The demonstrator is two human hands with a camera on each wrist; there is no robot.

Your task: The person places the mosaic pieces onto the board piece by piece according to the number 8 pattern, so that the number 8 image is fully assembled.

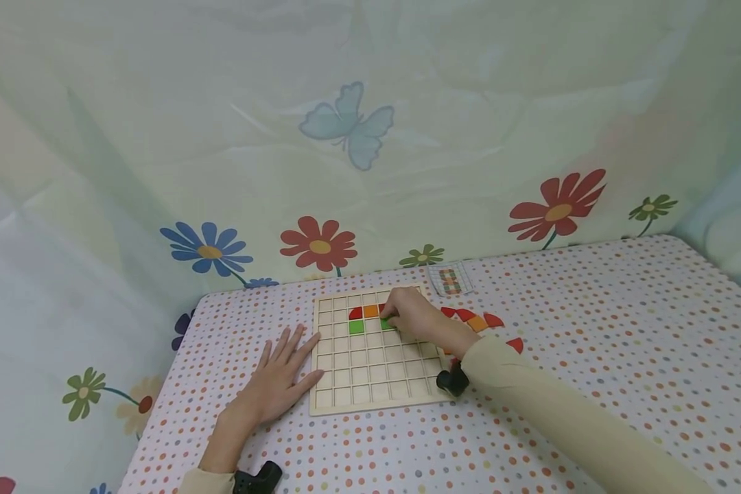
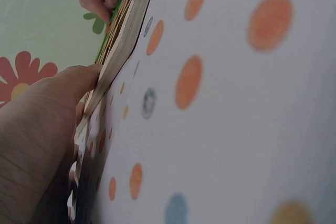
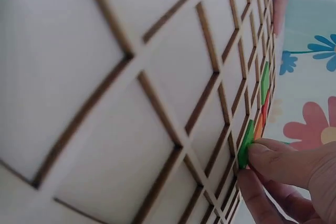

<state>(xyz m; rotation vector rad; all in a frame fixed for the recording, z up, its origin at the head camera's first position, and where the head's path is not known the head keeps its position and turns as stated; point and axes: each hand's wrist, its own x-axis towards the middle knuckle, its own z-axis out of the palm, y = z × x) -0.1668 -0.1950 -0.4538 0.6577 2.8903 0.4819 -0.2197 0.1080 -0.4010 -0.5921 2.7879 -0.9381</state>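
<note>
A wooden grid board (image 1: 383, 409) lies on the dotted tablecloth. In its upper rows sit a red rounded tile (image 1: 355, 313), an orange square tile (image 1: 370, 311), another red tile partly behind my fingers, and a green square tile (image 1: 357, 326). Thumb and fingers of my right hand (image 1: 415, 315) pinch a second green square tile (image 3: 244, 148) at a cell of the grid, as the right wrist view shows. My left hand (image 1: 284, 374) lies with fingers spread, the thumb and fingertips at the board's left edge.
Right of the board lie several loose tiles, among them an orange tile (image 1: 477, 323) and a red tile (image 1: 516, 344), some hidden by my right forearm. A small pattern card (image 1: 450, 279) lies behind the board. A flowered cloth (image 1: 444, 158) hangs at the back.
</note>
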